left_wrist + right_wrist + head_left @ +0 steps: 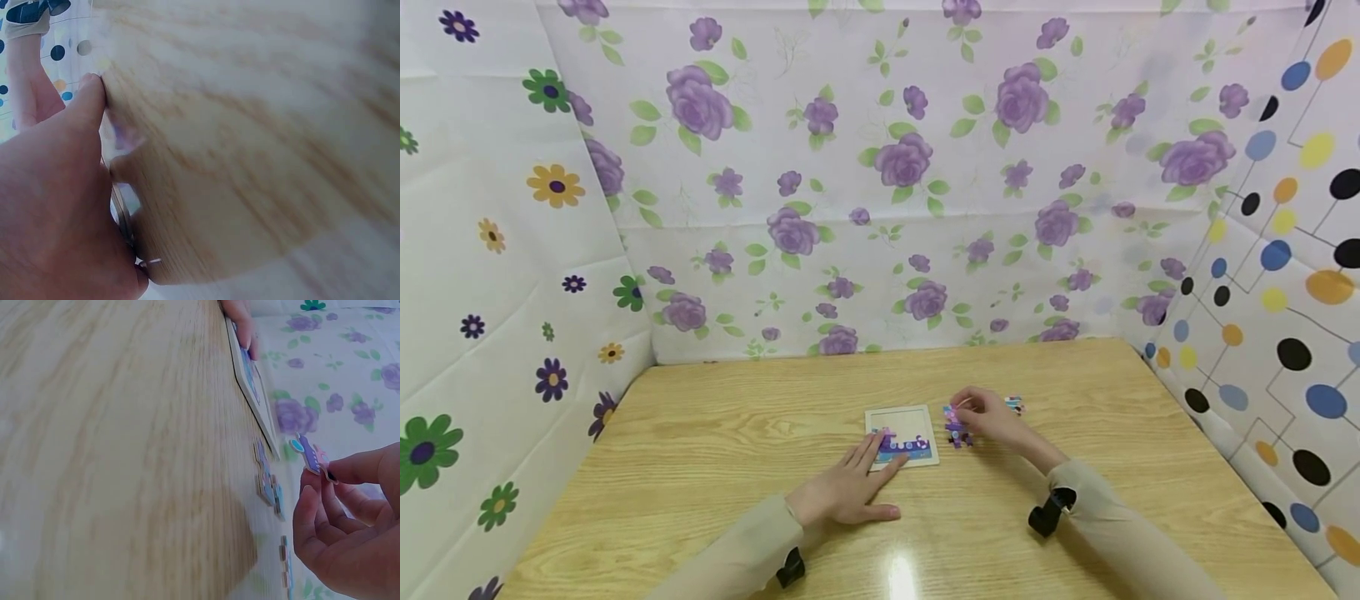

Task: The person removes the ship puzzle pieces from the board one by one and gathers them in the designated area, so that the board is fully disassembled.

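A square puzzle board [933, 437] with a pale frame lies on the table, its lower part filled with purple and blue pieces. My left hand [847, 487] rests flat with spread fingers on the board's left and lower edge. Just right of the board, my right hand [988, 414] pinches a purple, pink and blue jigsaw piece [308, 455] between thumb and fingertips, held above the table in the right wrist view. Below that hand lie several loose jigsaw pieces [264, 475], close beside the board. The left wrist view shows the left hand's fingers [87, 109] along the board's edge.
Another few puzzle pieces [1015, 405] lie behind and right of the right hand. The wooden table [737, 417] is walled by a rose-patterned cloth [865, 183] at the back, with a flowered sheet on the left and a dotted one on the right.
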Demonstrator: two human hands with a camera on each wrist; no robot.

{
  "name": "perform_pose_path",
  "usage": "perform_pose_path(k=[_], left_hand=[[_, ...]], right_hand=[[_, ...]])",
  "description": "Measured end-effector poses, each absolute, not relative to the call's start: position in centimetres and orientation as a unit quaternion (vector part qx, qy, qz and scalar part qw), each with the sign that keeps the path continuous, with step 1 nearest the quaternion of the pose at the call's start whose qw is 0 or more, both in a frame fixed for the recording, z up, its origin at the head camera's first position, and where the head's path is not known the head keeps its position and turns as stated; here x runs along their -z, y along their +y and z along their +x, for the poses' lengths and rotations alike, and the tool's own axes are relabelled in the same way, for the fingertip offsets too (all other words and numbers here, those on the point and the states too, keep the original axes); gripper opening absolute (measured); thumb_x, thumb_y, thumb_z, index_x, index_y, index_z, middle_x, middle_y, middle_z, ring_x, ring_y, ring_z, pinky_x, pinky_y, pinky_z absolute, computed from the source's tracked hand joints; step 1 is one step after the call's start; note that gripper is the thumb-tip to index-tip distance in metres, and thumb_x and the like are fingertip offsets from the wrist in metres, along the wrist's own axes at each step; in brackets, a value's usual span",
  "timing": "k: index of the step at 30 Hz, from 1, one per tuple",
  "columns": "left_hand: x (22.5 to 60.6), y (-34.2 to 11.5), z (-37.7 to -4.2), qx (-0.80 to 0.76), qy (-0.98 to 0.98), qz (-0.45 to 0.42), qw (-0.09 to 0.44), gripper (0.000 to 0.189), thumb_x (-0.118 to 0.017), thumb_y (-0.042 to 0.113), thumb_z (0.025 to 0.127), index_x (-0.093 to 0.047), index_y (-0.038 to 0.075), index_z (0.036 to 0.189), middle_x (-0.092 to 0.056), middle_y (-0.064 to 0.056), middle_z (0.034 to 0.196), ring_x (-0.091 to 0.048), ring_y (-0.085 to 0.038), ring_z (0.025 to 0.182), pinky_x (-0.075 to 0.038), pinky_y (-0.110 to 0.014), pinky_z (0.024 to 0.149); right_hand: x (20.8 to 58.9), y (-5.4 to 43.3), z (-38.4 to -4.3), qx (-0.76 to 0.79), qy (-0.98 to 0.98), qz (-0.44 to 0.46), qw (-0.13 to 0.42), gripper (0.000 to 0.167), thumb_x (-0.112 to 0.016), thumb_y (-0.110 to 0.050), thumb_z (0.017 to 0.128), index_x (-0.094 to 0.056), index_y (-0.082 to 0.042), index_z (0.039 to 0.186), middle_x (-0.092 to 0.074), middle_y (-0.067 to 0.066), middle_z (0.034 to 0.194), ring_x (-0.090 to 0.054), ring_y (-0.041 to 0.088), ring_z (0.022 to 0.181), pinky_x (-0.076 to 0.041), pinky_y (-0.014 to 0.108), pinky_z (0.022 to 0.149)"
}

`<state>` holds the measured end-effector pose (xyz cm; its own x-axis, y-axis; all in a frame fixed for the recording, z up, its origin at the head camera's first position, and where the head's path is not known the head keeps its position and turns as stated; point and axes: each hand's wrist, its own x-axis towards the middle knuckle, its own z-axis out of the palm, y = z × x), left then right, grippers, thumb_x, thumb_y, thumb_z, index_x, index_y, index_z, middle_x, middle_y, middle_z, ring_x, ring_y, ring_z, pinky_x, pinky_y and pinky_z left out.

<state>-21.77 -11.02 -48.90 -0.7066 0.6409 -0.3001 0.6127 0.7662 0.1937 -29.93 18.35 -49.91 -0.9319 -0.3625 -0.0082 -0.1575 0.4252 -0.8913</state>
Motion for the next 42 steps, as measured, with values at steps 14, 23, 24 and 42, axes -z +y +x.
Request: perform_pose_path(k=[14,23,24,42], left_hand=[[48.5,-11.1,-21.7,-0.055,0.918,0.347,0.186,0.078,-0.039,0.061,0.097,-0.006,0.025,0.158,0.011,-0.022,0.161,0.004,-0.037,0.15,-0.011,-0.052,0.122],[48.6,-11.1,-21.7,-0.046,0.922,0.342,0.178,0.079,-0.037,0.065,0.095,-0.006,0.027,0.157,0.01,-0.02,0.162,0.004,-0.034,0.151,-0.013,-0.05,0.122],[48.7,-11.1,-21.7,-0.045,0.922,0.342,0.177,0.08,-0.036,0.065,0.095,-0.005,0.027,0.157,0.01,-0.019,0.162,0.004,-0.034,0.151,-0.013,-0.05,0.122],[50.1,-11.5,-22.3,-0.057,0.918,0.351,0.175,0.08,-0.034,0.067,0.094,0.0,0.031,0.157,0.017,-0.018,0.161,0.009,-0.034,0.15,-0.008,-0.052,0.122]], right_hand=[[49.5,20.7,-29.4,0.492,0.856,-0.12,0.103,0.021,-0.057,-0.012,0.097,-0.062,0.0,0.114,-0.064,0.01,0.086,-0.054,0.018,0.066,-0.049,0.03,0.056],[49.4,21.6,-29.1,0.475,0.868,-0.111,0.097,0.022,-0.057,-0.013,0.097,-0.063,0.0,0.113,-0.066,0.013,0.092,-0.058,0.016,0.073,-0.052,0.029,0.061],[49.4,21.7,-29.1,0.471,0.87,-0.111,0.095,0.021,-0.057,-0.013,0.097,-0.063,0.0,0.113,-0.066,0.013,0.091,-0.058,0.016,0.072,-0.052,0.029,0.06],[49.9,22.2,-29.0,0.378,0.915,-0.136,0.042,0.01,-0.068,-0.003,0.086,-0.064,-0.004,0.095,-0.065,0.007,0.084,-0.059,0.014,0.074,-0.048,0.025,0.059]])
